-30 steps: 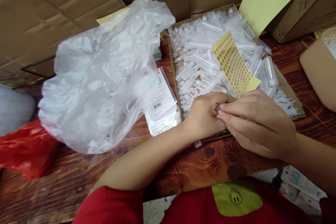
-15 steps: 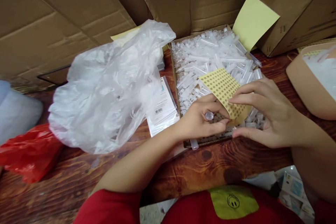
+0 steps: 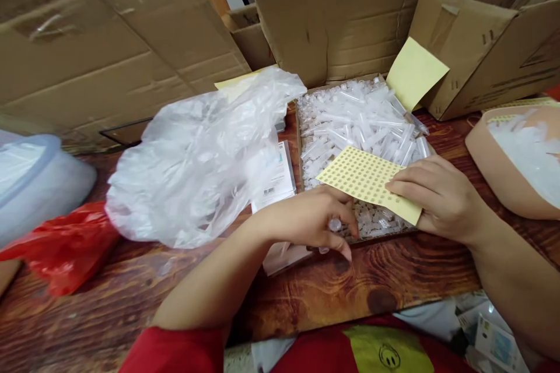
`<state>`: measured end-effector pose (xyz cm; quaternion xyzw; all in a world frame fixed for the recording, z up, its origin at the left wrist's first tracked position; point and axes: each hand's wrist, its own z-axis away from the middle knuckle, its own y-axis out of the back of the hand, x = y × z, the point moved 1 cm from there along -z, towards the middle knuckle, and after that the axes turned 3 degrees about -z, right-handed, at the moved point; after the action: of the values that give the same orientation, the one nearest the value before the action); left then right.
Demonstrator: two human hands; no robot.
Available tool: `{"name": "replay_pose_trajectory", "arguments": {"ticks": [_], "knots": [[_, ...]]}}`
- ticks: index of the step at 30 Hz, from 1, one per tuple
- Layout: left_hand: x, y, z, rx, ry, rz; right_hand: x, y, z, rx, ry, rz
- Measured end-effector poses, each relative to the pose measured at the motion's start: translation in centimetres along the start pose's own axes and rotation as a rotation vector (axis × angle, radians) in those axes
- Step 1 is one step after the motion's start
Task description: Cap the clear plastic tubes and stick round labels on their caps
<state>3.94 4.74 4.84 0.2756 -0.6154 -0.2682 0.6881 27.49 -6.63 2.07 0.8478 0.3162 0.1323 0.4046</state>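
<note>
Pinched at its right edge by my right hand (image 3: 437,198), a yellow sticker sheet (image 3: 354,172) with rows of small round dark marks lies tilted over the shallow cardboard tray (image 3: 298,145). Many clear plastic tubes (image 3: 350,111) fill that tray. My left hand (image 3: 315,221) is over the tray's front left corner, its thumb and forefinger apart. A clear plastic tube (image 3: 335,225) shows end-on in its palm, held by the curled fingers, which are partly hidden. The left fingers are off the sheet.
Left of the tray lie a crumpled clear plastic bag (image 3: 192,163), printed cards (image 3: 280,178) and a red bag (image 3: 65,245). A bluish tub (image 3: 52,169) is at far left, a beige bin (image 3: 494,169) at right. Cardboard boxes (image 3: 468,41) and a plain yellow sheet (image 3: 415,73) stand behind.
My left hand has let go of the sticker sheet and moved a little left and down. My right hand has closed on the sheet's right edge, and the sheet lies flatter. The view has shifted.
</note>
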Motion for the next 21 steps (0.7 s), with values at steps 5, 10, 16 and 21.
{"name": "replay_pose_trajectory", "arguments": {"ticks": [5,10,16,21], "knots": [[0.5,0.4,0.9,-0.159,0.129,-0.066,0.0,-0.8,0.3,-0.002,0.001,-0.042],[1.2,0.8,0.6,-0.052,0.202,0.172,-0.9,-1.5,0.0,0.083,0.047,0.044],[0.9,-1.3,-1.6,0.314,0.376,0.716,-1.4,-2.0,-0.4,0.12,0.068,0.192],[0.1,-2.3,-2.4,0.434,0.399,1.004,-1.1,-2.0,-0.6,0.088,0.026,0.191]]}}
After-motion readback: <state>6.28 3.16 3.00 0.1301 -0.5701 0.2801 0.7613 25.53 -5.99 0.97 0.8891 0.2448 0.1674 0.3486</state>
